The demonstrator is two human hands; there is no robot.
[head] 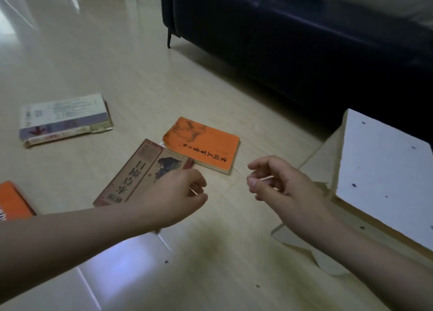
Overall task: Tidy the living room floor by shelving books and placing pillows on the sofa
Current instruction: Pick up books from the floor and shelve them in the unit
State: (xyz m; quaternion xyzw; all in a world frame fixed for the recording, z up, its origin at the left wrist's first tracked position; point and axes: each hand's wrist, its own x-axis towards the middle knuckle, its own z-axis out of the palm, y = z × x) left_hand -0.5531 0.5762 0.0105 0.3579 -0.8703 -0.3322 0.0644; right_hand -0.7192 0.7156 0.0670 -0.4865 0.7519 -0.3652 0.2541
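The left hand (178, 193), fingers loosely curled and holding nothing, hovers over the near end of the tan paperback book with a brown border (138, 172), whose long axis runs from seven to one o'clock on the pale tiled floor (131, 76). The right hand (276, 181), also half-curled and empty, hangs farther off at three o'clock.

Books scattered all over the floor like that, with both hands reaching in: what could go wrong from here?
1. The brown book overlaps the orange book's corner, so lifting one may drag the other.
2. The white book has a torn, loose cover edge; a careless grab could rip it further.
3. The floor looks glossy, so books might slide away from the left hand or right hand, both empty.
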